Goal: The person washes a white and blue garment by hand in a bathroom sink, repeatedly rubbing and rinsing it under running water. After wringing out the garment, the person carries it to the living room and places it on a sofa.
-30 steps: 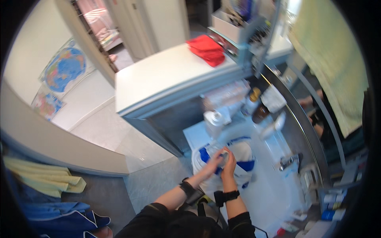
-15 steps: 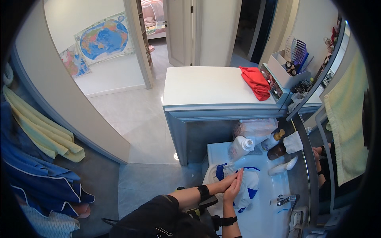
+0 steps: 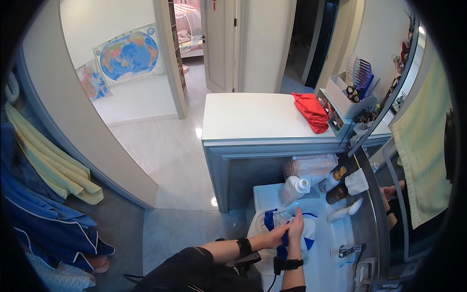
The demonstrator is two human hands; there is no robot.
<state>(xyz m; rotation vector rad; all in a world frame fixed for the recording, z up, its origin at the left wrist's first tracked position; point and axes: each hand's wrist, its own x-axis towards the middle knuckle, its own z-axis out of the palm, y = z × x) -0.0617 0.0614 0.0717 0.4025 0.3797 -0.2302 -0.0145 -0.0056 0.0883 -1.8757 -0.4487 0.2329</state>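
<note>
Both my hands work over a white wash basin [image 3: 325,253] at the bottom of the view. My left hand [image 3: 278,235] and my right hand [image 3: 295,228] are pressed together, gripping a blue and white cloth [image 3: 272,220] that lies bunched in the basin. A black band is on each wrist. The cloth spreads to either side of my hands, with a blue strip hanging below them.
A white bottle [image 3: 293,190], brown bottles [image 3: 336,193] and a tube [image 3: 343,211] stand behind the basin, a tap [image 3: 348,250] at its right. A white counter [image 3: 248,119] holds a red cloth [image 3: 310,111]. Mirror [image 3: 389,121] right, towels [image 3: 53,165] hang left.
The view has swung left and down, so the doorway and maps show more. My hands stay clasped on the cloth in the basin, rubbing it.
</note>
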